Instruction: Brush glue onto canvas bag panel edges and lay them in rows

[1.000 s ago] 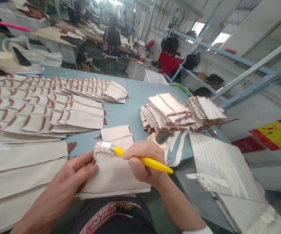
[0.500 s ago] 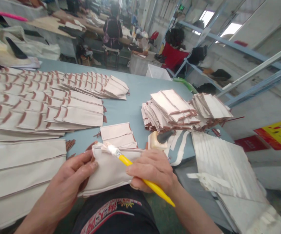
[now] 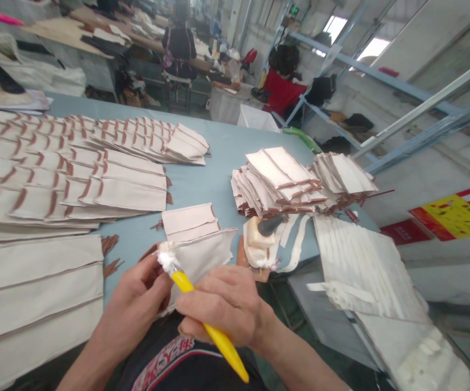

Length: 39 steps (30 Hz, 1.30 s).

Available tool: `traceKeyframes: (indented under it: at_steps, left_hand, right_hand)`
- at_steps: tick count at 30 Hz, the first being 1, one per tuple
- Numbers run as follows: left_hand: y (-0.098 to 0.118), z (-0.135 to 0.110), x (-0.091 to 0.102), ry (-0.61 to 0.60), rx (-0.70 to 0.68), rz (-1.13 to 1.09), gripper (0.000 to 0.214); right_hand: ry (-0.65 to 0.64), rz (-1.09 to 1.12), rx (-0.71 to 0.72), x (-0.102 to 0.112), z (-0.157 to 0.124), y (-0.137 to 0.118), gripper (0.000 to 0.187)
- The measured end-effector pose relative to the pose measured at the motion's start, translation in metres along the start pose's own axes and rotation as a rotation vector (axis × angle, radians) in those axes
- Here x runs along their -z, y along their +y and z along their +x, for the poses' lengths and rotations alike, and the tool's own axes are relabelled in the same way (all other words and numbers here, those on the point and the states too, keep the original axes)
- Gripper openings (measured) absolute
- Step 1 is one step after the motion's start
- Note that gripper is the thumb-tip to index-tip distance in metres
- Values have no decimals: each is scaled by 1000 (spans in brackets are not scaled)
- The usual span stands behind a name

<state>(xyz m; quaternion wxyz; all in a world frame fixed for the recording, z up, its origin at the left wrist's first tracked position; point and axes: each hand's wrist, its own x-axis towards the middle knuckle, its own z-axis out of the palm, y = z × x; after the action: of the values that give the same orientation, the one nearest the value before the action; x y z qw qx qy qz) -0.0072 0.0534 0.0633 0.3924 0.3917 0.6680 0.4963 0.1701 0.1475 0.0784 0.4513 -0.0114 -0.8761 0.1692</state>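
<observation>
My right hand [image 3: 222, 304] is closed round the yellow handle of a brush [image 3: 213, 331]. White paste coats its bristles, which sit at the near-left corner of a cream fabric panel [image 3: 202, 255]. My left hand [image 3: 141, 293] pinches that panel at its left end, the fingertips partly hidden behind it. Just beyond lies another cream panel [image 3: 189, 220] with brown edging, flat on the table. To the right stands a cream block-shaped container [image 3: 257, 239] with a black cone-shaped part on top.
Overlapping rows of cream panels [image 3: 133, 184] cover the left of the blue table [image 3: 202, 179]. Stacked panels [image 3: 279, 174] stand at the right, near white strips [image 3: 298, 244] and a whitish sheet [image 3: 365, 266]. A person [image 3: 179, 46] sits farther back.
The brush and my right hand have moved left and down, and the brush stands steeper. The panel's right end has come free of my right hand. The view has shifted slightly.
</observation>
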Motion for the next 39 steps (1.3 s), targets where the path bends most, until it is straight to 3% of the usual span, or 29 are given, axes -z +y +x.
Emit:
traceKeyframes:
  at_steps: [4,7,9,14,16,18,22,27,32,36,39]
  left_hand:
    - [5,-7,8,43,-184,99,28]
    - [-5,-12,12,52,-336,236,28]
    - [-17,-13,13,109,-504,342,31]
    - [-51,-9,14,210,-750,524,30]
    - [-62,-8,15,217,-831,670,29]
    - [-70,-9,16,214,-896,774,29]
    - [-74,-11,15,199,-915,774,30]
    - [-74,-16,10,211,-905,751,30]
    - [-78,-18,8,194,-907,768,27]
    - [-82,-16,4,186,-954,736,28]
    - [-84,-16,4,190,-952,742,27]
  right_hand:
    - [22,46,-37,-5,5,-10,15]
    - [49,126,-45,-7,5,-14,15]
    - [152,167,-85,-8,1,-15,20]
    - [481,295,-584,-3,-6,-11,33]
    - [516,349,-690,0,-4,-11,33]
    - [450,370,-720,1,-3,-13,36]
    - [280,410,-734,0,-2,-20,37]
    - [385,398,-784,2,0,-17,46]
    - [302,433,-748,0,-9,-19,39]
    - [397,435,-742,1,-16,-21,36]
    - [332,419,-790,1,-19,-26,39]
